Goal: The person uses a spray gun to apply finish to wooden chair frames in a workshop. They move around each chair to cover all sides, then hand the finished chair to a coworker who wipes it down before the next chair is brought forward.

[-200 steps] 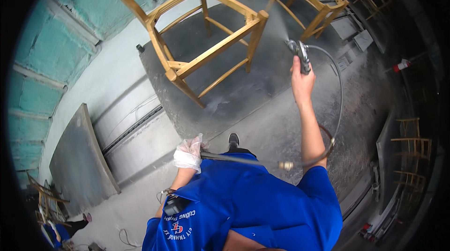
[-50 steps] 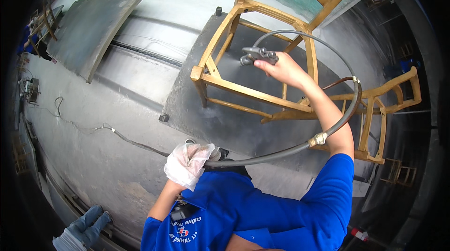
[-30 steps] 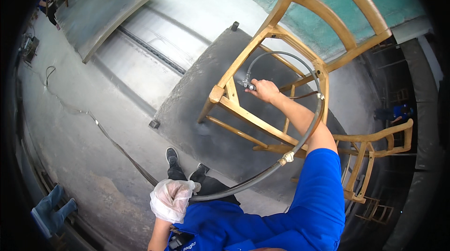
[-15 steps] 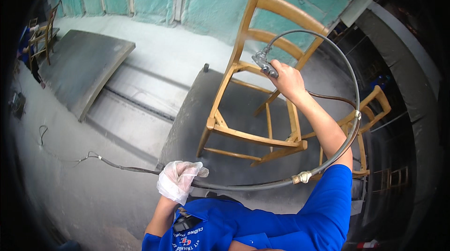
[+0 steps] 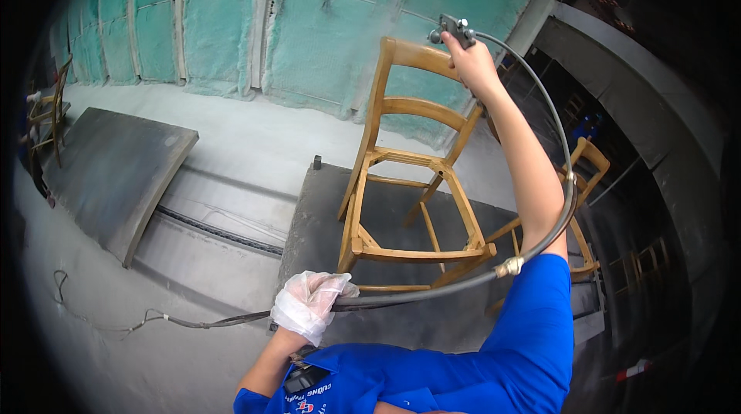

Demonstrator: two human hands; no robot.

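Observation:
A wooden chair frame [image 5: 421, 107] with an open seat stands on a dark board in front of me. My right hand [image 5: 477, 70], bare, is raised at the top of its backrest and wraps round a metal spray gun [image 5: 455, 30]. A grey hose [image 5: 567, 132] arcs from the gun down past my right arm to a brass fitting, then across my body. Low in front of the chair, my left hand [image 5: 311, 306], in a thin clear plastic glove, is closed round that hose. Its fingertips are partly hidden by the glove.
Green filter panels [image 5: 309, 35] line the far wall. Another dark board [image 5: 116, 174] lies at the left, with a second chair [image 5: 54, 113] and part of a person beyond it. More chair frames [image 5: 590, 174] stand behind my right arm. Floor rails [image 5: 216, 229] run between the boards.
My right hand has lifted the spray gun from beside the backrest to above its top rail. The chair sits lower in view, and my left hand keeps its hold on the hose.

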